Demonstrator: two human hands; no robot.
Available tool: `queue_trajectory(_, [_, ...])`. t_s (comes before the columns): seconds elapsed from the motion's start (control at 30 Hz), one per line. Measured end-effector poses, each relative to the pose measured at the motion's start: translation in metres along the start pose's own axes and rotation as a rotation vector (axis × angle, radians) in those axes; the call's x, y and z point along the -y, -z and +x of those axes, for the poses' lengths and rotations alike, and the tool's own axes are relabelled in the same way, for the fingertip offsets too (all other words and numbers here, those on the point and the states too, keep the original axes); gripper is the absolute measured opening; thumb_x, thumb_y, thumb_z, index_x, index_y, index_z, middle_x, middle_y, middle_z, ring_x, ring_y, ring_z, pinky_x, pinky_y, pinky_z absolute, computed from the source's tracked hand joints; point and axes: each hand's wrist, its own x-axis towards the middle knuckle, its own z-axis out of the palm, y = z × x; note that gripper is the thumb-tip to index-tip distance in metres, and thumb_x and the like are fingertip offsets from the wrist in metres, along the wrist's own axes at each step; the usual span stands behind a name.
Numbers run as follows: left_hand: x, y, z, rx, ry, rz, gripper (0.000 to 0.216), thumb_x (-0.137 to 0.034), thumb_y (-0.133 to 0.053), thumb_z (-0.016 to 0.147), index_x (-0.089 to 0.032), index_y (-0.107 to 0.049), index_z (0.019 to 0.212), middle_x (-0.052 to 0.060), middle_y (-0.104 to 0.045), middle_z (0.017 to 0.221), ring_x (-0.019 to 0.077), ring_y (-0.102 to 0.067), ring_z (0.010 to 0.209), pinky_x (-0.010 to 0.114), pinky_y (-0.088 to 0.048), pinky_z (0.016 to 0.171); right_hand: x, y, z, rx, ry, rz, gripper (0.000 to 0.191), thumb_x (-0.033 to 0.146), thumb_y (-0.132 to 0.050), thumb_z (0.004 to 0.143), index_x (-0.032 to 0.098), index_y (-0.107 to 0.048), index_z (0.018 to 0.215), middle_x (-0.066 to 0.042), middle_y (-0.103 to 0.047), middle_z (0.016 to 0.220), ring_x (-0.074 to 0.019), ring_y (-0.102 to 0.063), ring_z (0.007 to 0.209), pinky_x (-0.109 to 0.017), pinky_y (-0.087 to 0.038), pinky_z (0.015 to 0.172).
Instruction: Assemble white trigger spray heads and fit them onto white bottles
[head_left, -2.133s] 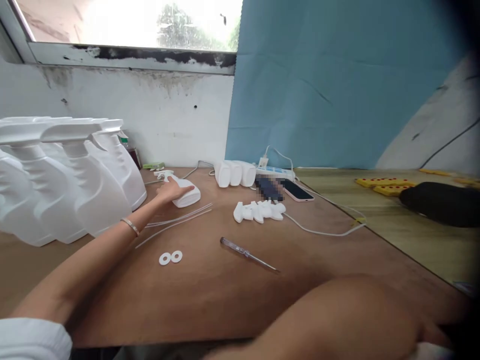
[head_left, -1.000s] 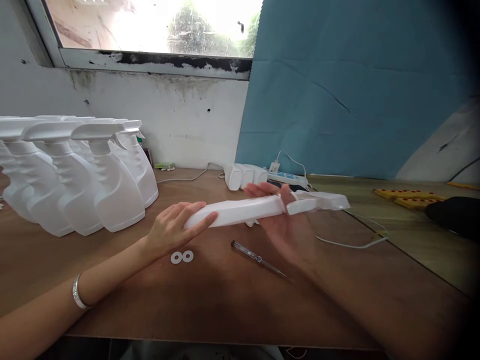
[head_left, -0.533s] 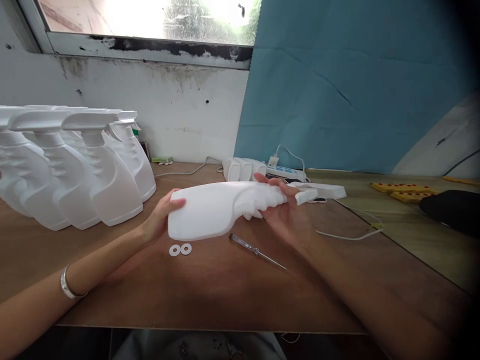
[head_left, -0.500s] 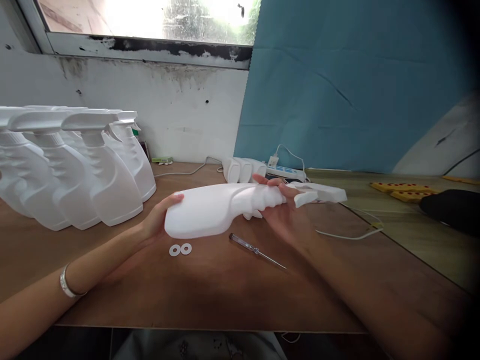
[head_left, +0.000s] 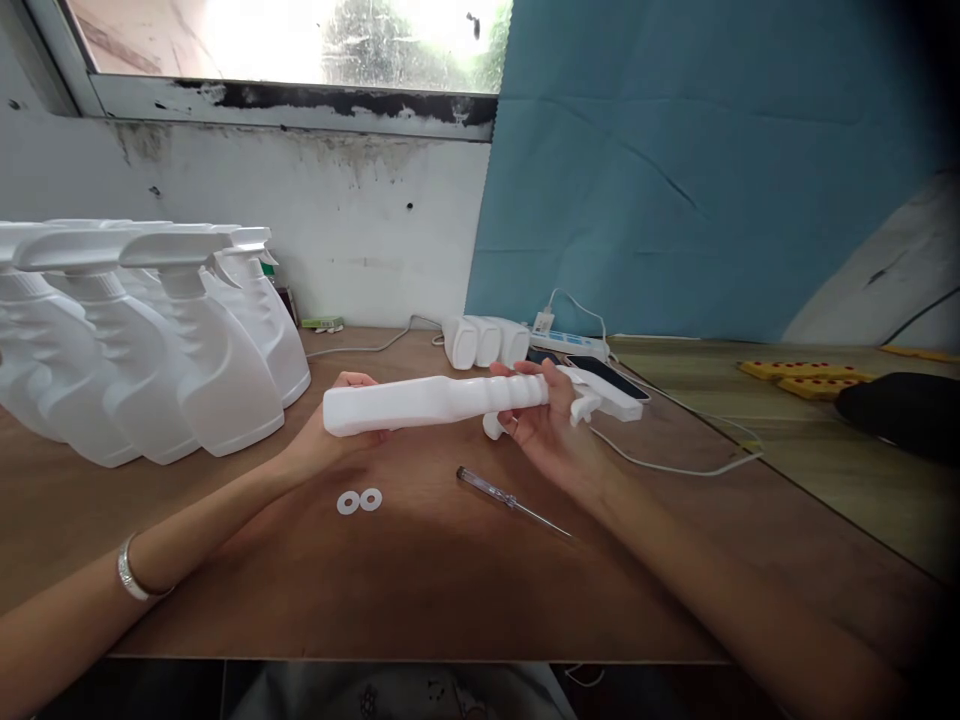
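Note:
I hold a white spray bottle (head_left: 435,400) lying sideways above the brown table (head_left: 420,570). My left hand (head_left: 330,440) cups its base from below, fingers wrapped round the bottom edge. My right hand (head_left: 544,425) grips the ribbed neck just behind the trigger head (head_left: 604,395), which points right. Below the bottle lie two white washers (head_left: 359,501) and a clear-handled screwdriver (head_left: 510,500).
A row of white spray bottles (head_left: 187,350) stands at the left. Behind my hands are several small white bottles (head_left: 486,342), a power strip (head_left: 570,345), a phone (head_left: 611,378) and a white cable (head_left: 675,465). Yellow blocks (head_left: 802,375) and a black object (head_left: 900,410) sit at the right.
My left hand took the bottle from the table's far side and brought it to my right hand. Since then the bottle has been turned about its long axis, narrow edge now showing.

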Motion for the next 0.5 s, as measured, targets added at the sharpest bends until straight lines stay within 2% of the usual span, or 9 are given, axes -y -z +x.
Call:
queue_trajectory(0.03, [-0.001,0.0,0.001,0.02,0.015,-0.023,0.059,-0.031,-0.074,0.058,-0.021,-0.045,0.109,0.008,-0.059,0.101,0.0246,-0.058,0.092,0.038,-0.051,0.076,0.0,-0.001,0.0,0.008,-0.015,0.0,0.03,0.051,-0.06,0.071,0.024,-0.056,0.084,0.001,-0.061,0.1,-0.0129,-0.056,0.087,-0.02,-0.047,0.059])
queue_trajectory(0.1, [-0.004,0.003,0.002,0.152,0.106,-0.201,0.059,-0.045,-0.066,0.065,-0.02,-0.045,0.114,0.011,-0.058,0.107,0.0273,-0.058,0.095,0.04,-0.051,0.077,0.001,0.0,0.003,0.02,-0.025,0.0,0.03,0.051,-0.061,0.071,0.024,-0.056,0.083,0.002,-0.061,0.098,-0.0119,-0.057,0.084,-0.019,-0.046,0.058])
queue_trajectory(0.17, [-0.007,0.006,0.003,0.285,0.24,-0.409,0.063,-0.059,-0.049,0.072,-0.02,-0.043,0.121,0.014,-0.057,0.11,0.0279,-0.06,0.092,0.041,-0.052,0.074,0.002,0.004,0.006,0.039,-0.01,-0.006,0.03,0.051,-0.062,0.07,0.025,-0.056,0.084,0.002,-0.062,0.097,-0.0114,-0.057,0.082,-0.018,-0.045,0.055])
queue_trajectory(0.2, [-0.008,0.007,0.004,0.305,0.296,-0.477,0.065,-0.064,-0.041,0.074,-0.019,-0.043,0.121,0.015,-0.058,0.108,0.0268,-0.061,0.086,0.039,-0.052,0.071,0.002,0.007,0.007,0.049,-0.001,-0.014,0.03,0.051,-0.062,0.069,0.025,-0.057,0.084,0.002,-0.062,0.097,-0.0116,-0.057,0.081,-0.018,-0.045,0.053])
queue_trajectory(0.3, [-0.013,0.005,0.006,0.278,0.406,-0.552,0.07,-0.07,-0.033,0.073,-0.018,-0.049,0.117,0.014,-0.061,0.096,0.0197,-0.061,0.065,0.03,-0.051,0.055,0.006,0.012,0.01,0.082,0.025,-0.078,0.033,0.054,-0.061,0.069,0.026,-0.058,0.085,0.001,-0.062,0.097,-0.014,-0.057,0.08,-0.02,-0.044,0.049])
queue_trajectory(0.37, [-0.016,0.0,0.008,0.252,0.47,-0.555,0.074,-0.074,-0.031,0.07,-0.017,-0.051,0.113,0.013,-0.063,0.086,0.016,-0.056,0.053,0.027,-0.047,0.046,0.013,0.012,0.01,0.11,0.067,-0.132,0.033,0.054,-0.06,0.069,0.026,-0.06,0.085,-0.001,-0.062,0.096,-0.0159,-0.057,0.08,-0.023,-0.045,0.052])
queue_trajectory(0.5, [-0.023,-0.009,0.011,0.237,0.661,-0.543,0.085,-0.082,-0.024,0.063,-0.015,-0.053,0.108,0.011,-0.061,0.067,0.0133,-0.047,0.041,0.024,-0.037,0.035,0.047,0.013,0.012,0.141,0.208,-0.071,0.024,0.048,-0.059,0.07,0.025,-0.061,0.075,0.001,-0.062,0.087,-0.0155,-0.056,0.081,-0.029,-0.047,0.064])
